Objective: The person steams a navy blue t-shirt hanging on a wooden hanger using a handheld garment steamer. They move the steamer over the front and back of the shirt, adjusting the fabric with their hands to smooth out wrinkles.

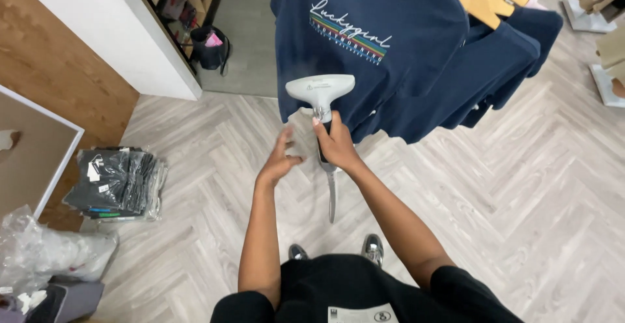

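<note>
Two hands are working: right hand (336, 142) is gripping the steamer (320, 92) against the navy shirt (364, 43); left hand (281, 160) is hovering, fingers spread.

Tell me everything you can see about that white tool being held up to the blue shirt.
The steamer head is a wide, pale grey-white, plastic-looking T-shaped nozzle on a dark handle. The right hand grips the handle upright, and a grey hose hangs down from it toward the floor. The flat head sits against the lower front of the hanging navy T-shirt, with faint steam around it. The left hand hovers open beside it, not touching.
</note>
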